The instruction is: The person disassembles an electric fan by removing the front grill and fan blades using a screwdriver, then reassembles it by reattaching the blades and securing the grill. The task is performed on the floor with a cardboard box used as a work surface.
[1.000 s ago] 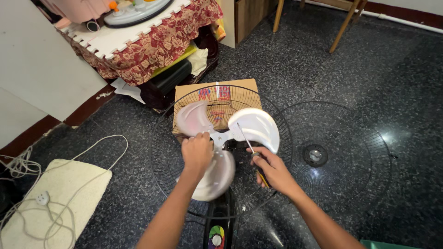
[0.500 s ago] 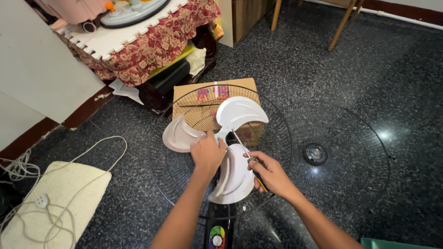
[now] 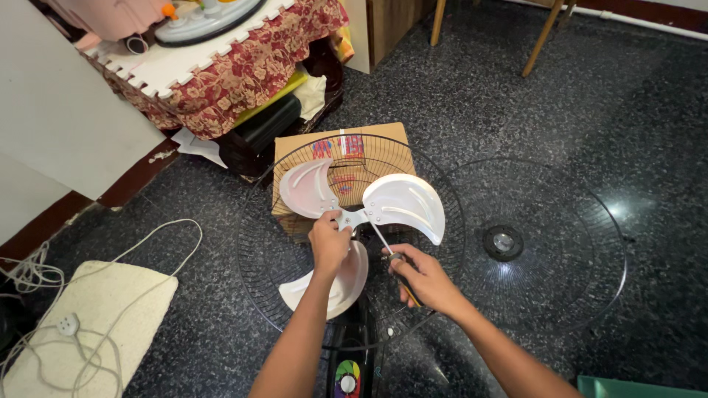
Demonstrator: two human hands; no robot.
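Fan blade point(image 3: 402, 203) sitting dead centre of the frame, inside the rear wire guard point(image 3: 254, 243), hub just above both hands. Left hand point(image 3: 330, 242) closed on the hub, pinching right where the three white blades meet. Right hand point(image 3: 422, 278) wrapped around a screwdriver point(image 3: 383, 242), lower right of the hub; shaft runs up and to the left, tip aimed at the hub. Left hand nearer, actually touching; right one just beside. Compared with half a second ago: blade rotated, big lobe now out to the right instead of up top, one lobe down under the left wrist. Loose front guard point(image 3: 546, 243) flat on the floor to the right, cardboard box point(image 3: 335, 144) behind.
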